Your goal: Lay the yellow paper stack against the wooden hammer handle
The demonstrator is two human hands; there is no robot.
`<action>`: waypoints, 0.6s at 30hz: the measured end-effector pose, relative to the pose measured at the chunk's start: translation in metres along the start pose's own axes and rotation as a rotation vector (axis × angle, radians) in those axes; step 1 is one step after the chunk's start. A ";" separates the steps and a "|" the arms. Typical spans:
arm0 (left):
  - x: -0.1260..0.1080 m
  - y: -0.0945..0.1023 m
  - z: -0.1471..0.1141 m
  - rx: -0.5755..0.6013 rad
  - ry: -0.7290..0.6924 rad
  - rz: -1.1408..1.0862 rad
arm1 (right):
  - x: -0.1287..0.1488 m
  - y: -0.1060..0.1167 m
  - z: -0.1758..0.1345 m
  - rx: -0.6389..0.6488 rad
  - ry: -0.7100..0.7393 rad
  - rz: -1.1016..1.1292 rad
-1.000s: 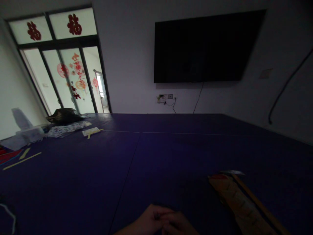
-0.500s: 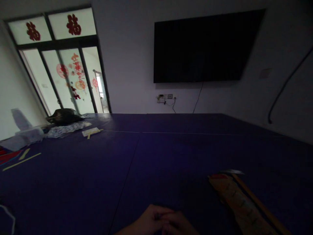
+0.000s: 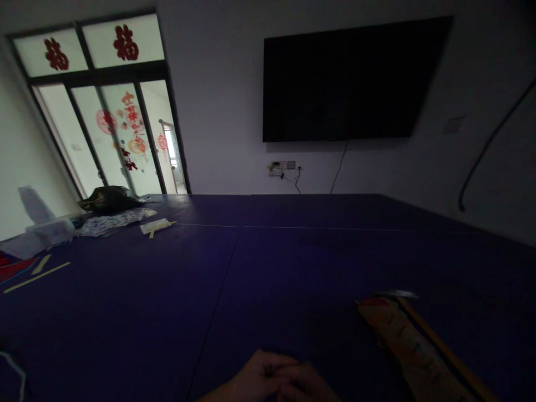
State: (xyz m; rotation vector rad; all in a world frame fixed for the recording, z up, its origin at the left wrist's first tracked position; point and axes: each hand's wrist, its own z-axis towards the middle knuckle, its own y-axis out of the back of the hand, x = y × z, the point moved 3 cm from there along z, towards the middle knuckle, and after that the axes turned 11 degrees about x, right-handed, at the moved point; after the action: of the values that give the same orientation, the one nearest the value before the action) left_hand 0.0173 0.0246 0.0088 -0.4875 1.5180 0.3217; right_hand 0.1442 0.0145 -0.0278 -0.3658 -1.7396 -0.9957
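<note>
Blue bench [image 3: 293, 251]: I am looking across a dark blue covered surface that is filling most of the view, with a thin seam running toward me.
Left hand [image 3: 255, 378]: it is resting on the bench at the near edge, pressing against the other hand.
Right hand [image 3: 307, 385]: it is lying just beside the left one, touching it, with the lower edge of the view cutting it off.
Fingers [image 3: 276, 368]: they are curling inward where the two hands are meeting; in this dim light I cannot tell whether they are pinching anything.
Paper sleeve [image 3: 408, 349]: a long tan piece with a red end is lying flat on the bench, near the right hand and beyond it on its right side.
Wooden stick [image 3: 439, 346]: it is lying along the far side of the paper sleeve, touching or nearly touching it.
Yellow strips [image 3: 36, 276]: they are lying well apart from the hands, far to the left on the bench.
Television [image 3: 352, 81]: it is hanging dark on the wall beyond the bench.
</note>
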 end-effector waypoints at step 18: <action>0.003 0.001 0.001 0.024 -0.007 -0.003 | -0.005 0.001 -0.001 0.016 0.020 0.033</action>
State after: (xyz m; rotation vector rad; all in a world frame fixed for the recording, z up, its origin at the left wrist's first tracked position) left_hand 0.0175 0.0261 0.0060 -0.4696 1.5125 0.3023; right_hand 0.1470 0.0152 -0.0315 -0.3723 -1.7178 -0.9584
